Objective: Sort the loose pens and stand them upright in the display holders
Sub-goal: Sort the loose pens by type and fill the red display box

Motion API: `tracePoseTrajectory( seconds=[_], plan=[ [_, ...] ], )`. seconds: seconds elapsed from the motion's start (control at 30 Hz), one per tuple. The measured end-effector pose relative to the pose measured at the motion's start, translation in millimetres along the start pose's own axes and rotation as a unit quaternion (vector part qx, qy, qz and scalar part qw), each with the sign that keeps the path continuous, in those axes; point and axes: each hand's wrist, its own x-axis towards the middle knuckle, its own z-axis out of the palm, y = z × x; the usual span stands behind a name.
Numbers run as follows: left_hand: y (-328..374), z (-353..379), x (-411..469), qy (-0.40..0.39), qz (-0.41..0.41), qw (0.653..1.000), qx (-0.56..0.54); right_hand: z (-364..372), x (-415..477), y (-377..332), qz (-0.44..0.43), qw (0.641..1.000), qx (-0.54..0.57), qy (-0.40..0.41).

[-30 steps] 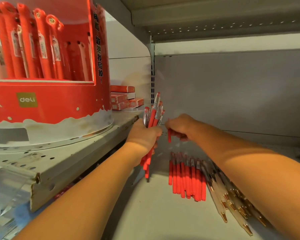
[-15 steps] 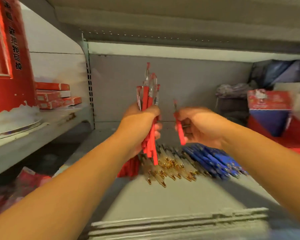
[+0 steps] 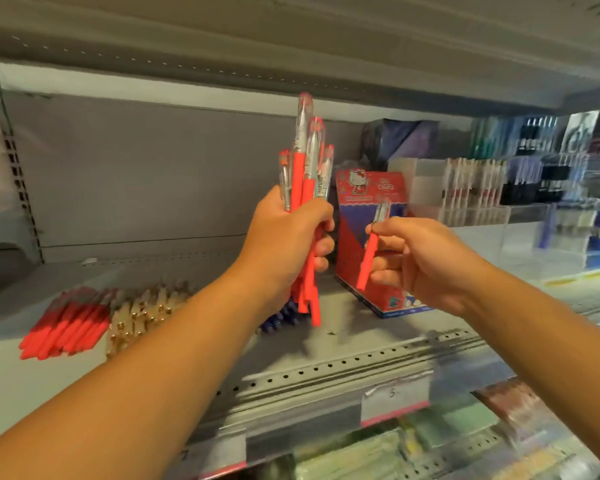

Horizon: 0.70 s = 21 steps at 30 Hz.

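Several red pens (image 3: 297, 178) stand upright in the fist of the left hand (image 3: 284, 244), just left of the red box (image 3: 371, 188); the right hand (image 3: 426, 265) pinches a single pen (image 3: 368, 254), tilted, before that box, both arms outstretched.

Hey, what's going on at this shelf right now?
A person is sorting pens at a shelf. The left hand grips a bundle of red pens upright; the right hand pinches a single red pen. Piles of loose red pens, gold-tipped pens and blue pens lie on it. Clear display holders stand to the right, and the held pens are not yet in them.
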Motion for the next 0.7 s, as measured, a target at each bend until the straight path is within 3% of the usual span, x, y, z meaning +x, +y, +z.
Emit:
tracePoseTrajectory(
  seconds=[0.37,0.7],
  plan=[
    [-39.2,132.2,13.8,0.077,0.044,0.996,0.03,-145.2,11.4,2.2,-0.039,0.999,0.007,-0.01],
    [-51.9,147.8,50.3,0.114,0.065,0.987,0.097,-147.7,72.0,8.5,-0.149,0.982,-0.108,-0.037]
  ],
)
